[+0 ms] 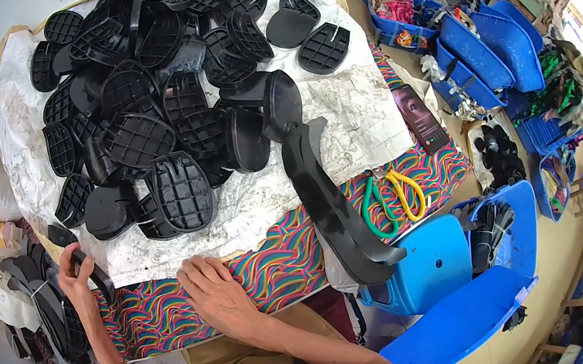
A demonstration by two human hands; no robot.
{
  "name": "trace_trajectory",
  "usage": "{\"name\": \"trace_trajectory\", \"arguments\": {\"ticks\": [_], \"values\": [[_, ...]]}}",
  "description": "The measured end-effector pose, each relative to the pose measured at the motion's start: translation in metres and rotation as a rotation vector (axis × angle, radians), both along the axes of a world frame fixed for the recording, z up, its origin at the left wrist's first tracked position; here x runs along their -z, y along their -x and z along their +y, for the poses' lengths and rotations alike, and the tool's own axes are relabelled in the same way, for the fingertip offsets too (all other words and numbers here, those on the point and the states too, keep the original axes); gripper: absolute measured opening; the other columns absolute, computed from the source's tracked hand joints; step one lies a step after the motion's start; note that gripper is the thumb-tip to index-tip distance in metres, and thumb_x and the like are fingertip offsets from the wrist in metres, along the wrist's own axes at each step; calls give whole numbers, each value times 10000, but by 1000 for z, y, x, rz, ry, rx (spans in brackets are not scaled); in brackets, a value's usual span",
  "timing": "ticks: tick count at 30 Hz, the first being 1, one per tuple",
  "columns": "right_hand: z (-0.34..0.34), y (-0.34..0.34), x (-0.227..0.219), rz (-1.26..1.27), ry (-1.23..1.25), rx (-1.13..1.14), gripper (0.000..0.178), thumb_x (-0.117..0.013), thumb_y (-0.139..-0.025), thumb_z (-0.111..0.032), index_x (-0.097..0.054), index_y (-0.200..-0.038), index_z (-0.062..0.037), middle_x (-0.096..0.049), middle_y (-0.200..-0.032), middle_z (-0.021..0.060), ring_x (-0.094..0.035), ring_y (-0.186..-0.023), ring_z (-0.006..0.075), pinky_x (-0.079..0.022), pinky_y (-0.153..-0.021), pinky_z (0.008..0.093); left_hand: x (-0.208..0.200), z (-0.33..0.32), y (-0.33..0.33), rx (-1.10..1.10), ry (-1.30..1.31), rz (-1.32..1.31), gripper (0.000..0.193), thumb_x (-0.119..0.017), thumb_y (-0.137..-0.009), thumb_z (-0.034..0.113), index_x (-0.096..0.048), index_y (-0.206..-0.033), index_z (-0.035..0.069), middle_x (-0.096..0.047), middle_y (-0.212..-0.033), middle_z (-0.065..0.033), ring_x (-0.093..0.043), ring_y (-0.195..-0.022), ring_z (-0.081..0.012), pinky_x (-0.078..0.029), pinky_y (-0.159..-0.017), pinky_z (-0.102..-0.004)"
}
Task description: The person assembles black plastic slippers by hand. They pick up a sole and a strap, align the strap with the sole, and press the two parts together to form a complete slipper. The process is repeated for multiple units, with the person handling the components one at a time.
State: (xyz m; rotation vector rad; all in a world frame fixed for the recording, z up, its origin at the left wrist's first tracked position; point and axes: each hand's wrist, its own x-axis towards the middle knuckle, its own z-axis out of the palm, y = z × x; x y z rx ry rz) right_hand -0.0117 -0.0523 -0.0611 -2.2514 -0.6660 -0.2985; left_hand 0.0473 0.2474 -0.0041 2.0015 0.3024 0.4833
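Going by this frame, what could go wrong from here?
The left hand holds a narrow black piece at the left end of the table; it could slip over the edge. The long black sole seems to reach past the near edge, so a bump might tip it off. The phone lies close to the right edge and could be knocked down.

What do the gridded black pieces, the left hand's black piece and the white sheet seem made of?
Gridded black pieces: probably rubber or plastic, satin, with moulded ribs. Black piece at left hand: likely similar, smooth, but unclear. White sheet: perhaps coated fabric or plastic, dull, scuffed and creased.
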Motion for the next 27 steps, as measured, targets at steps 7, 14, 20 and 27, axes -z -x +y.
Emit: {"name": "trace_trajectory", "arguments": {"ticks": [7, 14, 20, 27], "values": [[-1, -1, 0, -2, -11, -4, 497, -621, -866, -105, -487, -1316, 58, -498, -1334, 193, -437, -1305, 352, -333, -1123, 479, 25, 61, 34, -108, 272, -212, 348, -676, -878, 20, -633, -1223, -4, -653, -1190, -79, -595, -1060, -146, -444, -934, -286], [-4, -1, -3, -23, -23, 16, 498, -611, -847, -95, -495, -1303, 69, -501, -1329, 208, -447, -1295, 361, -336, -1123, 478, -2, 84, 56, -186, 304, -284, 177, -641, -970, 120, -632, -1107, 8, -651, -1094, -85, -611, -976, -146, -521, -882, -327], [-2, 0, -2, -4, -9, -15, 505, -558, -836, -76, -497, -1309, 90, -492, -1347, 226, -440, -1310, 364, -328, -1135, 479, -25, 126, 74, -325, 338, -399, 456, -688, -950, 316, -579, -1236, -22, -629, -1191, -132, -600, -1121, -222, -523, -942, -403], [-1, 1, -5, -21, -74, -14, 467, -597, -834, -46, -515, -1271, 95, -499, -1342, 234, -445, -1305, 395, -341, -1123, 521, -86, 100, 113, -121, 790, -439, 536, -558, -1016, 394, -492, -1391, 18, -590, -1331, -176, -577, -1225, -311, -460, -1060, -586]]}}
